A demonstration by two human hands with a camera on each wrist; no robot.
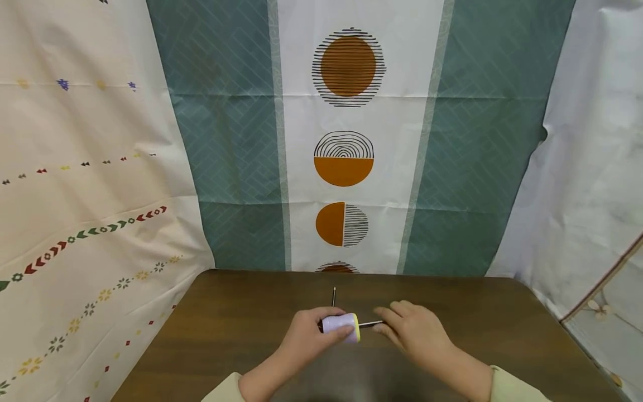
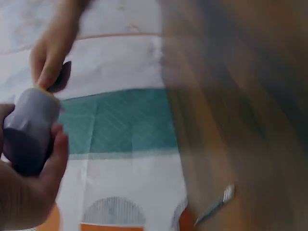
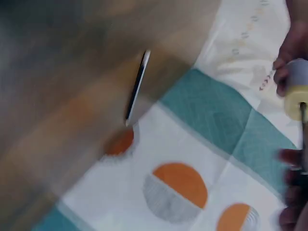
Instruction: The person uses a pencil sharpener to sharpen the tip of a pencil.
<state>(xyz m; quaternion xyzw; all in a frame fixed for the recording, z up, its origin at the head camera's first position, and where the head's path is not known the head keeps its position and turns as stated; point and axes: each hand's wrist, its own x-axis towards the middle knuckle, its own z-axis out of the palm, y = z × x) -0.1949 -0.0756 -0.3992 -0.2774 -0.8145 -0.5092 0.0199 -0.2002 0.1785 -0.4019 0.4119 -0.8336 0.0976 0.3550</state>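
My left hand (image 1: 312,333) grips a lavender cylinder (image 1: 337,322) with a yellow rim at its right end and a dark other end. Toward that yellow end, my right hand (image 1: 413,329) pinches a thin dark stick (image 1: 370,324), pencil-like, though its exact kind is unclear. In the right wrist view the stick (image 3: 302,118) meets a dark hole in the yellow face of the cylinder (image 3: 296,94); how deep it sits is hidden. Behind the left hand, a dark pencil (image 1: 334,296) with a pale tip lies on the table, also seen blurred in both wrist views.
The dark wooden table (image 1: 241,301) has rounded far corners. A green and white cloth (image 1: 236,167) with orange circles hangs along its back edge. Patterned cream cloth (image 1: 100,195) hangs on the left, white cloth (image 1: 577,167) on the right.
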